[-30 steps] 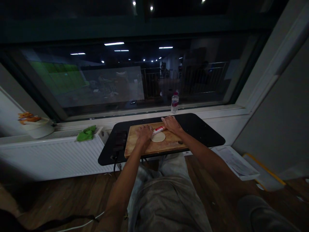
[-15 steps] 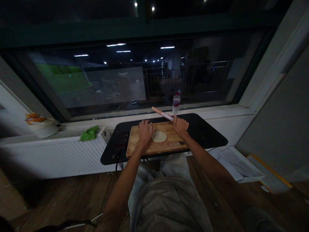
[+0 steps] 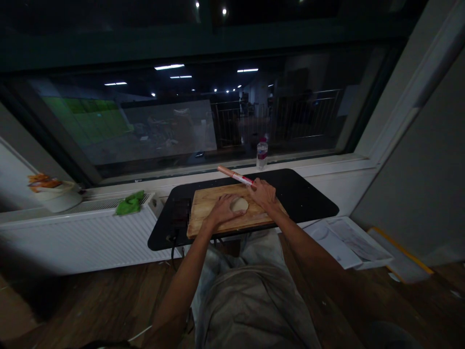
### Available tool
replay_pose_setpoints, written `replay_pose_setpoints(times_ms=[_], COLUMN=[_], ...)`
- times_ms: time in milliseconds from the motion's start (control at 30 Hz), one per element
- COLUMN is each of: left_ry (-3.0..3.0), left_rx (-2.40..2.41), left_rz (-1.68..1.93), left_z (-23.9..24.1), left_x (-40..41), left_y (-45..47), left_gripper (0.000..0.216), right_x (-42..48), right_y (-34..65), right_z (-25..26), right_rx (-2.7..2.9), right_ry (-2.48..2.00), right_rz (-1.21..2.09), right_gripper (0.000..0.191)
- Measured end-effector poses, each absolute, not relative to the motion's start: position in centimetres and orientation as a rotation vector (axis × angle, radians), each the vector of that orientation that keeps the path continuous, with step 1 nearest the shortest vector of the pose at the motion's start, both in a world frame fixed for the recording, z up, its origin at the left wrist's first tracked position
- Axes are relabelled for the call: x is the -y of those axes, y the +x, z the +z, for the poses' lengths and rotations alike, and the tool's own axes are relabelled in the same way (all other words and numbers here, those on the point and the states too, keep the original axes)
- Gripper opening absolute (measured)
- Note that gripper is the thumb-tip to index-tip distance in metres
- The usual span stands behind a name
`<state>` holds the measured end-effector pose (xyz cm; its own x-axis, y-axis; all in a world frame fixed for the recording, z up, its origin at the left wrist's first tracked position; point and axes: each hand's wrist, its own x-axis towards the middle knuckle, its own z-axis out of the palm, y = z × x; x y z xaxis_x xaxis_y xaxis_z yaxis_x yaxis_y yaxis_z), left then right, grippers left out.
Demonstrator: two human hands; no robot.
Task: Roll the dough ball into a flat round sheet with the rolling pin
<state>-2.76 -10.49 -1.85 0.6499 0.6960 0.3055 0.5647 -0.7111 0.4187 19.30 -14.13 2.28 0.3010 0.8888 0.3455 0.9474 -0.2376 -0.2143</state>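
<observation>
**Head view.** I am looking down over the person's lap at a black table [image 3: 308, 196] standing against the wall below a dark window. A wooden cutting board [image 3: 203, 215] is lying on the table, and a pale dough disc [image 3: 241, 204] is resting flat near the board's middle.

The left hand [image 3: 221, 211] is lying palm down on the board. Its fingers are loosely spread and flat, gripping nothing, and their tips are touching the left edge of the dough disc and covering part of it.

The right hand [image 3: 264, 194] is sitting just behind the dough disc, with its fingers wrapping one end of a thin rolling pin [image 3: 235, 175]. The rolling pin is being held clear of the board, slanting up and away to the left, with its free end reaching over the table's far edge.

A water bottle [image 3: 262, 154] is standing upright just behind the table, at the window. To the left, a green cloth [image 3: 131, 202] is lying on top of a white radiator [image 3: 72, 240]. Farther left, a white bowl [image 3: 56, 198] is holding orange pieces. Papers [image 3: 345, 237] are lying on the floor to the right of the table.
</observation>
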Motion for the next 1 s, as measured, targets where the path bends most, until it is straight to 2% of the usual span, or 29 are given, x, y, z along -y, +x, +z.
replay_pose_setpoints(times_ms=[100,267,367,533,633,1000], left_ry=[2.636,2.636,2.578,2.454,2.383,2.409], left_rx=[-1.144,-1.436,-1.423,-1.254,-1.187,-1.263], left_rz=[0.680,0.665,0.641,0.680,0.710,0.840], left_z=[-1.9,-1.8,-1.6,-1.6,-2.0,-2.8], left_x=[10.9,11.7,11.9,11.7,11.3,11.2], left_y=[-2.4,-2.1,-2.5,-4.0,-4.9,-4.2], left_gripper=[0.069,0.083,0.089,0.084,0.090,0.090], right_x=[14.2,14.5,14.7,14.9,15.0,14.8], right_y=[19.3,19.1,19.0,19.3,19.3,19.3], right_z=[2.2,2.4,2.6,2.6,2.7,2.9], right_rx=[1.660,1.699,1.710,1.755,1.771,1.794], right_ry=[-2.197,-2.176,-2.182,-2.158,-2.150,-2.143], right_rz=[-0.248,-0.267,-0.259,-0.227,-0.219,-0.138], right_gripper=[0.054,0.051,0.051,0.055,0.054,0.048])
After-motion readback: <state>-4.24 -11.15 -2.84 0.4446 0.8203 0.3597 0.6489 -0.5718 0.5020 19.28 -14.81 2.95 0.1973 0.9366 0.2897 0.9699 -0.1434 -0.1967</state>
